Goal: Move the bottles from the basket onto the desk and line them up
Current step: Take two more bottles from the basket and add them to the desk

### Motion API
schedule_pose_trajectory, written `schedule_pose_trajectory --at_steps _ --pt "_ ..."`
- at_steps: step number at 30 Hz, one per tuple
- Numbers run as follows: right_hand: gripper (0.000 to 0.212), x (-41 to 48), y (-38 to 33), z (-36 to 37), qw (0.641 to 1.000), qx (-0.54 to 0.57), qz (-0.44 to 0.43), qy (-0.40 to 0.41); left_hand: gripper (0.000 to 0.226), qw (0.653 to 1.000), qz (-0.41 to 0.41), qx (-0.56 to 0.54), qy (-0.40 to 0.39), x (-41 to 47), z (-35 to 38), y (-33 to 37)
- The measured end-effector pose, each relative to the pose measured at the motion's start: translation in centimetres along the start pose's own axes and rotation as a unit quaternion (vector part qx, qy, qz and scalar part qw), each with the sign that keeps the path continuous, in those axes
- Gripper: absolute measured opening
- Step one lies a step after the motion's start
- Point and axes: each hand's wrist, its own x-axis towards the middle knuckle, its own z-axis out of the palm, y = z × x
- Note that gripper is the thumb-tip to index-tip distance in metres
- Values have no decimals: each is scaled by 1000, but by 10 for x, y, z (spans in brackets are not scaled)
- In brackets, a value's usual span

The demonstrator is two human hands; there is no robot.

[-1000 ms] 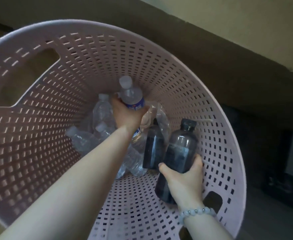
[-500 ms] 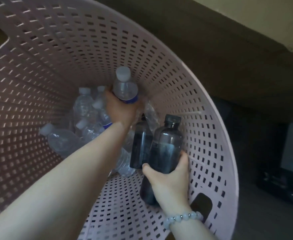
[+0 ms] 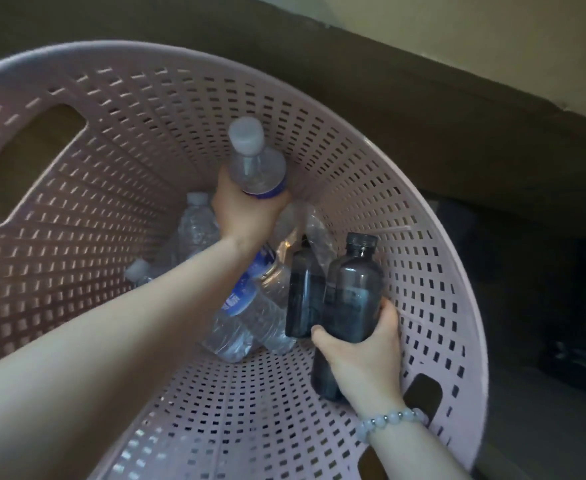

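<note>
Both my arms reach into a pale pink perforated basket (image 3: 371, 161). My left hand (image 3: 246, 216) grips a clear water bottle (image 3: 255, 168) with a white cap and blue label, held upright above the pile. My right hand (image 3: 364, 351), with a bead bracelet on the wrist, grips a dark smoky bottle (image 3: 352, 296) with a black cap near the basket's right wall. A second dark bottle (image 3: 303, 296) stands just left of it. Several clear water bottles (image 3: 250, 313) lie in the basket's bottom, partly hidden by my left forearm.
The basket has handle cut-outs at the upper left (image 3: 25, 168) and lower right (image 3: 423, 393). Behind it runs a dark brown edge (image 3: 457, 109) below a pale wall. Dark floor and a dim black object (image 3: 571, 348) lie to the right.
My left hand has lifted the clear bottle higher above the pile. My right hand keeps its grip on the dark bottle. The camera view has shifted, showing the basket's far rim again.
</note>
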Motion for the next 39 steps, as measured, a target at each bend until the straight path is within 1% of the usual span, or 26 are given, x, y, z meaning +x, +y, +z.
schedule_pose_trajectory --at_steps 3,5,8,11,14,17,20,22,24,26,28,30,32,36,39 --pt "69 -10 -8 -1 1000 -26 -9 7 62 999 23 1 -37 -11 -28 27" --pt "68 -20 -18 -2 999 -38 -12 22 64 998 32 21 -56 -21 -49 44" --pt "66 -37 -39 -3 999 -23 -14 19 63 997 16 32 -62 -36 -83 65" --pt "73 -64 -67 -8 1000 -12 -29 0 55 998 1 34 -45 -59 -117 90" --pt "70 -95 -105 -18 997 18 -65 -25 48 997 -18 32 -67 -86 -148 124" --pt "73 -138 -153 -37 993 58 -98 -37 48 995 -10 25 -99 -116 -185 180" --pt "76 -183 -202 -62 989 81 -122 -18 40 990 -11 6 -139 -147 -220 251" --pt "75 -215 -232 -83 987 81 -136 -14 41 985 -4 10 -174 -170 -243 294" --pt "74 -249 -262 -107 984 88 -157 -7 42 983 21 36 -176 -183 -265 329" --pt "77 -284 -292 -133 981 90 -172 -13 43 984 26 38 -175 -193 -286 369" --pt "80 -316 -316 -157 976 103 -188 -28 52 978 58 54 -193 -207 -305 411" --pt "81 -348 -336 -179 969 107 -221 -28 59 971 91 65 -210 -220 -322 453" --pt "76 -378 -357 -201 961 106 -254 -19 61 963 131 66 -226 -232 -334 496" --pt "69 -436 -391 -240 942 112 -315 -37 58 941 216 82 -249 -252 -349 564" --pt "62 -467 -411 -260 930 111 -349 -15 58 925 259 92 -262 -265 -355 605"
